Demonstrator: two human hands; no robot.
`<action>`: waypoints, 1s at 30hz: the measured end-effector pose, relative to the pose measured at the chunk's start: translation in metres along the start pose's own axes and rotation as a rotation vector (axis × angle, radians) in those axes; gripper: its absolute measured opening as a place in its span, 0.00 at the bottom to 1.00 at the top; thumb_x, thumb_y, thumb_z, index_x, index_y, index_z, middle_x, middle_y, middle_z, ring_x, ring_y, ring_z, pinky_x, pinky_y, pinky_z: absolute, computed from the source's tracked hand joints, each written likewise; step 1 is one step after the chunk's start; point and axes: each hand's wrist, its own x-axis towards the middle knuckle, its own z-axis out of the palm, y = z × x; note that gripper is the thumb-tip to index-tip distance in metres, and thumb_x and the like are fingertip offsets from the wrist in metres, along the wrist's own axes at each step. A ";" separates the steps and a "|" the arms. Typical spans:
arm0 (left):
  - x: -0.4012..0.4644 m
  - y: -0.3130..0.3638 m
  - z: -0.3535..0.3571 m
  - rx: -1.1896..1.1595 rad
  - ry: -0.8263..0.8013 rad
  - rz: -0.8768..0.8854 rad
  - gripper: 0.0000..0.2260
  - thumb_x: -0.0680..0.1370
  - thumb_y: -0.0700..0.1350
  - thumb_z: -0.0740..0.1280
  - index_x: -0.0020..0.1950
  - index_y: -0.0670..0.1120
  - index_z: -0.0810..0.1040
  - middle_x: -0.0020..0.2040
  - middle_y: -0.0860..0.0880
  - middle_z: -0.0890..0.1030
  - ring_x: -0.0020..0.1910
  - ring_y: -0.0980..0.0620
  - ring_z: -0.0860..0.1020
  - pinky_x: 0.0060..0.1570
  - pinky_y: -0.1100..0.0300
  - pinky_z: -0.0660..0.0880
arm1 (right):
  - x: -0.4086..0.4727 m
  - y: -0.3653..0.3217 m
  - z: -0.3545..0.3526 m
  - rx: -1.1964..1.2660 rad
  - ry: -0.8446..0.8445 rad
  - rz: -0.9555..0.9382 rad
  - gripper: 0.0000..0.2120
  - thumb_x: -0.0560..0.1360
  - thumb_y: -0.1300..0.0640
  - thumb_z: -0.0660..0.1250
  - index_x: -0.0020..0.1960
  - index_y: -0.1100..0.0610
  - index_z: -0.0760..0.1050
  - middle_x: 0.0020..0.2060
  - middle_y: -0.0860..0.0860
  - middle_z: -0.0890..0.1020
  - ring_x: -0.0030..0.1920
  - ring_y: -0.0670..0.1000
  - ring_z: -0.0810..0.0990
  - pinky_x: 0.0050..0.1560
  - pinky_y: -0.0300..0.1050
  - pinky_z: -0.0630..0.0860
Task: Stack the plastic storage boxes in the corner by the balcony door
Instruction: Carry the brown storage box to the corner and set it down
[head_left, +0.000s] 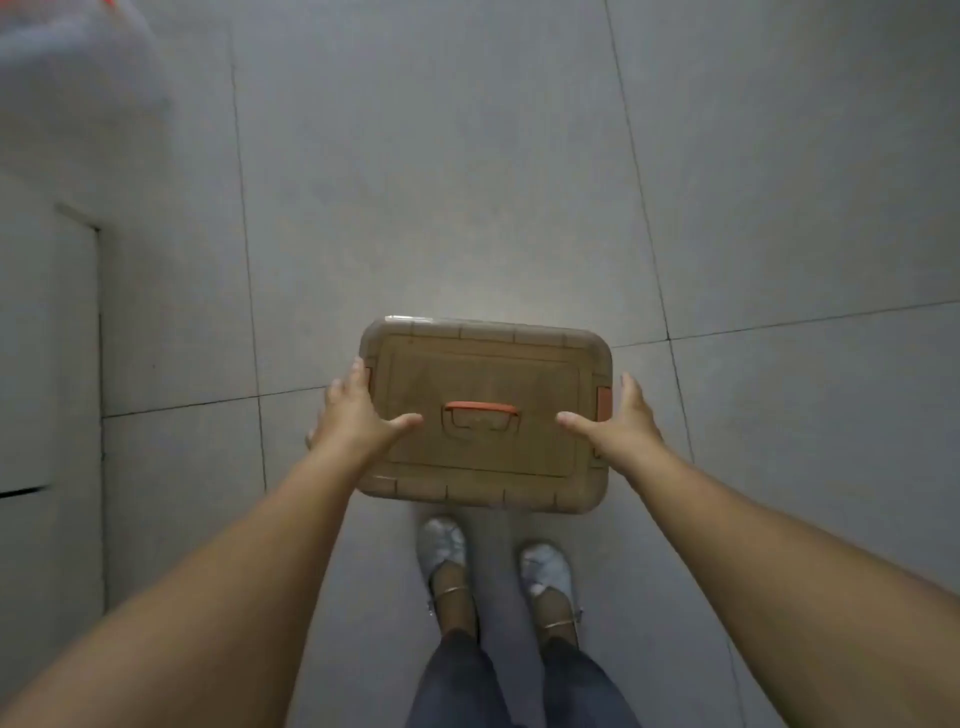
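Nearest to me, at the bottom of the view, I see dark trouser legs (524, 686) and a pair of pale slip-on shoes (493, 566) standing on the grey tiled floor (467, 182). Two bare forearms reach forward from the lower corners. Just beyond the shoes sits the storage box (485, 410), a translucent brownish plastic one with its lid on, an orange handle (482, 408) lying flat in the middle of the lid and an orange latch (604, 402) on its right end. I cannot tell whether it rests on the floor or is held just above it. My left hand (358, 415) clasps the box's left end, thumb laid across the lid and fingers wrapped over the edge. My right hand (618, 421) clasps the right end likewise, thumb on the lid, fingers down beside the latch. Farther off, floor tiles stretch away; a pale wall panel (47, 364) runs along the left, and something blurred and whitish (67, 57) fills the top left corner.
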 end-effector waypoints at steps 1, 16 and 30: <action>0.017 -0.007 0.011 -0.021 -0.009 -0.014 0.48 0.66 0.60 0.73 0.77 0.54 0.47 0.76 0.43 0.58 0.73 0.40 0.62 0.67 0.38 0.65 | 0.017 0.005 0.010 0.036 0.003 0.007 0.51 0.65 0.44 0.75 0.77 0.48 0.46 0.76 0.54 0.59 0.74 0.59 0.61 0.70 0.62 0.64; 0.081 -0.064 0.041 -0.502 -0.207 -0.339 0.40 0.65 0.56 0.75 0.71 0.45 0.61 0.65 0.42 0.72 0.62 0.39 0.74 0.60 0.43 0.74 | 0.079 0.046 0.033 0.305 0.004 0.235 0.46 0.63 0.42 0.75 0.74 0.55 0.58 0.69 0.55 0.70 0.66 0.59 0.71 0.62 0.55 0.70; -0.118 -0.003 -0.218 -0.716 -0.218 -0.303 0.35 0.69 0.57 0.72 0.69 0.40 0.68 0.62 0.38 0.76 0.59 0.38 0.77 0.61 0.41 0.74 | -0.152 -0.157 -0.118 0.209 -0.001 0.076 0.40 0.67 0.42 0.72 0.71 0.61 0.64 0.65 0.61 0.74 0.63 0.63 0.74 0.64 0.60 0.71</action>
